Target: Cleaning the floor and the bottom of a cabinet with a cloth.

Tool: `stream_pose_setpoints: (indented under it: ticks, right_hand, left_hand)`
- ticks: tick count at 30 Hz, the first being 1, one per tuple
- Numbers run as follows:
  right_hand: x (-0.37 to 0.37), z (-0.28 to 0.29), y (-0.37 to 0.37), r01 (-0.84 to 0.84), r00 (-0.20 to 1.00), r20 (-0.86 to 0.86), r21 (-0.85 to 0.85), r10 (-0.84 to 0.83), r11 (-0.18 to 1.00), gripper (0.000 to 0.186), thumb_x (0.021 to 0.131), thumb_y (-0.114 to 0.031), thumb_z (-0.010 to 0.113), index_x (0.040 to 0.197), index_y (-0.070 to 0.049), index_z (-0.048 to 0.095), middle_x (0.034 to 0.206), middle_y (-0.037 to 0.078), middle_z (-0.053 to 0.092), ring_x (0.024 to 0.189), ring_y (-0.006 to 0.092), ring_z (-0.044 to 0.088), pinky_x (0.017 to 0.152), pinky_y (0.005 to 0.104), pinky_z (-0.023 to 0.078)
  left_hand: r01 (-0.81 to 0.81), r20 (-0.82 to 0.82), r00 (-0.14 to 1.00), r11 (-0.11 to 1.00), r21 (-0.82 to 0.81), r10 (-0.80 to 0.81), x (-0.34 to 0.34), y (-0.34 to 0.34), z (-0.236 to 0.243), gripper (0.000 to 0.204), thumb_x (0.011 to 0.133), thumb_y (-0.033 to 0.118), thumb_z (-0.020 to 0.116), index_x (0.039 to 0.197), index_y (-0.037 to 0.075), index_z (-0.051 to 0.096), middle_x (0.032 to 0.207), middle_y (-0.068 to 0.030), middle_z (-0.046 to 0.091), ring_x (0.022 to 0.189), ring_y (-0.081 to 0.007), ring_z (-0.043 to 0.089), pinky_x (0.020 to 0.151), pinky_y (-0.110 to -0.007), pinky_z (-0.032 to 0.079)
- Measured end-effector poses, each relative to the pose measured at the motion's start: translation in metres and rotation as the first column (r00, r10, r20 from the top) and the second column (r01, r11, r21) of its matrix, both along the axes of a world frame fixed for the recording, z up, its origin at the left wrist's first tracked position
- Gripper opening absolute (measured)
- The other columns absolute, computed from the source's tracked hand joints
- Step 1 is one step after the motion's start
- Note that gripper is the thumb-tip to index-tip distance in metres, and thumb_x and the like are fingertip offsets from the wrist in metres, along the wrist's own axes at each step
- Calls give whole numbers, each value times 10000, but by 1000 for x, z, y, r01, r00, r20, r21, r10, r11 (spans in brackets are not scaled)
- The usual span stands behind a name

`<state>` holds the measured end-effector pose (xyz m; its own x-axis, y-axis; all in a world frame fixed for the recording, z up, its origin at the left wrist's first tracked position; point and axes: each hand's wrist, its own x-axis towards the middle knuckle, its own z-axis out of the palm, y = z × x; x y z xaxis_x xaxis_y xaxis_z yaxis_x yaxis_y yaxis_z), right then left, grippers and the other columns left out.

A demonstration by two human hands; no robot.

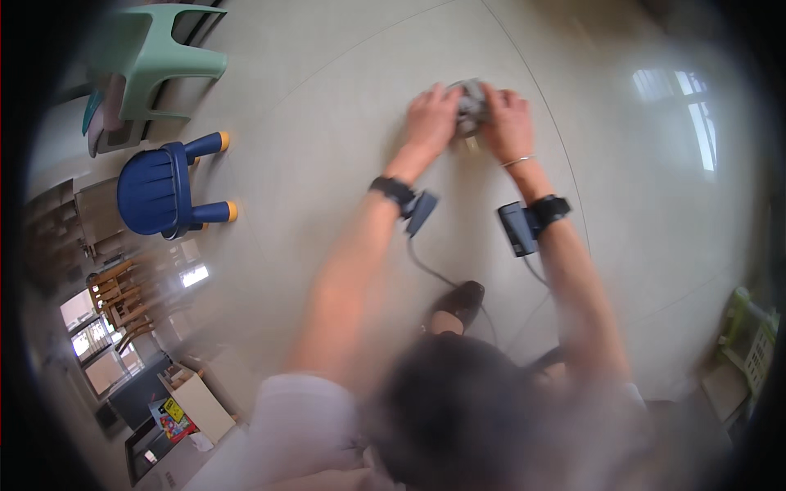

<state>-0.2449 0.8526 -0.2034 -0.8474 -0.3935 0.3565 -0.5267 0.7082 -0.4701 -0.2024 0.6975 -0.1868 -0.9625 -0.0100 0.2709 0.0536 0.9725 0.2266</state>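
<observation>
Out in front of me, over the pale tiled floor point(327, 164), both hands close in on a small grey, lumpy thing point(470, 106). Its kind cannot be made out, as my fingers and blur cover much of it; a yellowish bit shows at its near side. My left hand point(431, 123) grips it from the left with bent fingers. On its right side my right hand point(508, 123) holds it the same way, a thin bracelet at the wrist. Each forearm wears a black strap carrying a dark box, the left box point(422, 213) and the right box point(517, 229), with cables trailing down.
To the left stand a blue child's chair point(155, 190) with yellow-tipped legs and a pale green plastic stool point(151, 61). Wooden chairs point(123, 295) and a box point(199, 405) lie toward the lower left. My dark shoe point(468, 301) is below; a green basket point(749, 340) sits at far right.
</observation>
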Motion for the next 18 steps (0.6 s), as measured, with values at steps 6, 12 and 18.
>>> stream_pose_setpoints:
  ticks: [6, 12, 18]
  right_hand:
    - [186, 1, -131, -675, 721, 46, -181, 692, 715, 369, 820, -193, 562, 1186, -248, 567, 1030, 81, 553, 1010, 266, 536, 847, 406, 434]
    - [145, -2, -98, -556, 822, 36, -173, 569, 813, 289, 819, -180, 563, 1098, -240, 603, 1014, 53, 564, 995, 250, 539, 842, 367, 437]
    - [-47, 7, 12, -136, 988, 79, 37, 133, 990, 449, 812, -102, 556, 1229, -267, 549, 1149, 58, 581, 1017, 286, 552, 865, 367, 469]
  left_hand:
    - [-437, 551, 714, 890, -131, 432, 287, -86, 42, 428, 799, 91, 607, 1174, -17, 432, 1129, -244, 506, 1016, -435, 527, 831, -495, 449]
    - [-370, 493, 809, 929, 5, 320, 227, -66, 31, 427, 811, 44, 578, 1197, -23, 408, 1127, -233, 478, 974, -438, 527, 811, -485, 446]
    - [-31, 198, 980, 949, 313, -33, 55, 20, 32, 657, 779, -30, 591, 1376, -11, 315, 1358, -224, 333, 1208, -396, 430, 986, -417, 407]
